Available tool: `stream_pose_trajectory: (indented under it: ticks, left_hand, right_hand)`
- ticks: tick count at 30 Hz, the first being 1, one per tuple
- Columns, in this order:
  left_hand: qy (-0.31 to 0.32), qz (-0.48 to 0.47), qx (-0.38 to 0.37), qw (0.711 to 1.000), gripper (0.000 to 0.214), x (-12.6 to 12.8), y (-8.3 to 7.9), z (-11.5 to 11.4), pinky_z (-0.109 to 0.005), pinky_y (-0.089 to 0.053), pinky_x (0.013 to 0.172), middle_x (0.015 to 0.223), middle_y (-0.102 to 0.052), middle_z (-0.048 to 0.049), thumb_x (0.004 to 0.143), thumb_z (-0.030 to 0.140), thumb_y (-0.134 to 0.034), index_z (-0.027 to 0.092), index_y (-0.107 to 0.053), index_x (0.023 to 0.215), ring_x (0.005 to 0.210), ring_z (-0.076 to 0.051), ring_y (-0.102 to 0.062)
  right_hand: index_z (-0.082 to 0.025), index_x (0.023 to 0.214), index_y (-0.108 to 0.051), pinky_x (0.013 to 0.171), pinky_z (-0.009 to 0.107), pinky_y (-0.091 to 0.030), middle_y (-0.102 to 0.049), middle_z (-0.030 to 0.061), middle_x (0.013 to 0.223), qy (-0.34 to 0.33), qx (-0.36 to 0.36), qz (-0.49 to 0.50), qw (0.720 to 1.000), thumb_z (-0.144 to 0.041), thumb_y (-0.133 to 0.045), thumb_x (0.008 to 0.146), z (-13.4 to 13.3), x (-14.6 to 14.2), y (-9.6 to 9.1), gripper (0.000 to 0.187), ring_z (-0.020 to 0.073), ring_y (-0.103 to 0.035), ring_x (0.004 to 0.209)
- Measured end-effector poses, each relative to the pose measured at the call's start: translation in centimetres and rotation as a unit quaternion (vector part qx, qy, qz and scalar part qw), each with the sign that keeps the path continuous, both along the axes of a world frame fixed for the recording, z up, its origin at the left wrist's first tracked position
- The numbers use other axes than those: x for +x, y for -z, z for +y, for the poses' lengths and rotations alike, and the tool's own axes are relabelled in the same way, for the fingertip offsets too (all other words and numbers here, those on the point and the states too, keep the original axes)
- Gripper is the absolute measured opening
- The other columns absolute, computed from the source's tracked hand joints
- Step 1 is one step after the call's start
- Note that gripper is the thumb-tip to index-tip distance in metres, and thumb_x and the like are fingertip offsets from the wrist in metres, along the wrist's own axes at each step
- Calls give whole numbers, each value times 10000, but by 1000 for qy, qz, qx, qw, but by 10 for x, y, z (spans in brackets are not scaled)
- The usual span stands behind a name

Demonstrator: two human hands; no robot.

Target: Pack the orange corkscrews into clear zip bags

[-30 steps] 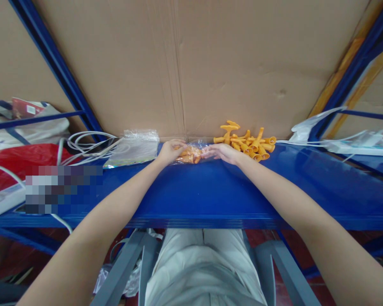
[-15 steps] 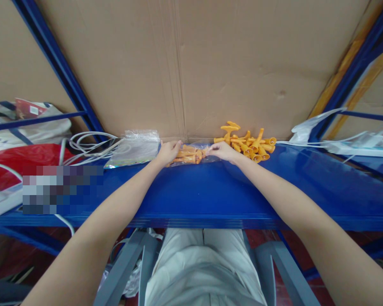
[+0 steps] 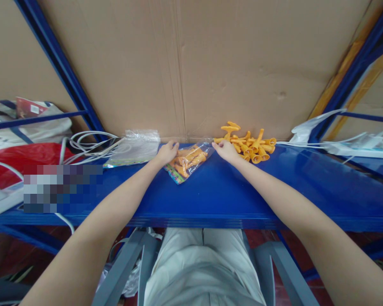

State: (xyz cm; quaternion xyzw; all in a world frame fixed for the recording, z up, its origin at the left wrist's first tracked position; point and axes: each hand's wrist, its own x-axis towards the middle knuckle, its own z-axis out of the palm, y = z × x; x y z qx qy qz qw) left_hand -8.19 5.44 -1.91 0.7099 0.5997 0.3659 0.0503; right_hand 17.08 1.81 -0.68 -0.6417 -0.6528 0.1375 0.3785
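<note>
A clear plastic bag (image 3: 196, 160) with several orange plastic pieces inside lies tilted on the blue shelf, its colourful printed strip toward the lower left. My left hand (image 3: 167, 153) is closed at the bag's upper left edge, fingers partly hidden. At the bag's far right corner, my right hand (image 3: 225, 150) pinches the film between thumb and fingers. Just beyond that hand is a pile of loose orange plastic pieces (image 3: 249, 144), with funnel-like ends and branching tips. A stack of flat clear bags (image 3: 135, 148) rests left of my left hand.
Behind the blue shelf (image 3: 204, 199) stands a cardboard wall (image 3: 230, 63). White cables (image 3: 89, 140) and a red bag (image 3: 28, 159) lie at left. White power strips (image 3: 360, 145) sit at right. Blue posts (image 3: 60, 63) frame both sides.
The filled bag has turned, its printed strip swinging toward me and its other end pointing up and right. My right hand has shifted slightly right; my left hand has barely moved.
</note>
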Motion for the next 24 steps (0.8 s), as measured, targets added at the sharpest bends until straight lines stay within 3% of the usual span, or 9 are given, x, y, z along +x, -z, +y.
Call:
stream_pose_trajectory:
  ticks: [2,5,8,10,16,20,24]
  left_hand:
    - [11,-24,-15,1000,307,0,-2,0,-318,-497,880,950,-748,-90,912,349,-463,172,-666,1060,976,-248,-690]
    - [43,-76,-60,994,309,3,-5,-5,-316,-531,777,737,-729,-64,920,353,-453,159,-671,1020,775,-233,-712]
    - [75,-136,-131,979,283,10,-8,-11,-310,-535,657,557,-658,-31,929,336,-453,152,-654,1006,573,-204,-673]
    - [79,-177,-161,968,232,16,-9,-14,-292,-530,626,606,-682,-37,928,310,-472,160,-626,1018,569,-185,-670]
    - [59,-221,-242,943,167,29,-17,-6,-286,-539,686,968,-742,-113,902,270,-532,184,-561,1042,856,-194,-707]
    - [67,-193,-309,929,120,33,-26,5,-324,-545,726,958,-744,-134,878,277,-553,177,-607,840,886,-223,-701]
    - [46,-176,-327,927,135,41,-29,7,-284,-518,633,790,-731,-85,841,228,-605,171,-644,725,666,-171,-660]
  right_hand:
    - [-195,751,-544,602,287,-471,-643,73,739,-23,-49,67,996,-451,-526,924,1,-3,2,310,163,-589,614]
    - [-183,767,-530,467,226,-400,-671,91,775,-52,-110,176,977,-476,-537,926,-1,-5,2,334,117,-551,523]
    - [-160,876,-559,446,209,-402,-695,120,824,-55,-150,270,950,-543,-518,924,-3,-3,0,388,123,-592,550]
    - [-139,963,-575,460,215,-433,-706,138,856,-53,-163,310,935,-589,-510,911,-4,-1,-2,458,135,-619,576]
    - [-116,1041,-600,424,200,-419,-715,173,945,-46,-162,324,931,-619,-571,863,-2,-1,-1,535,150,-657,645]
    - [-137,999,-621,395,190,-392,-720,148,912,-51,-162,330,928,-575,-617,854,0,-2,1,462,144,-653,631]
    - [-145,868,-615,384,168,-368,-707,102,796,-58,-164,329,928,-472,-624,889,1,-3,1,328,109,-618,558]
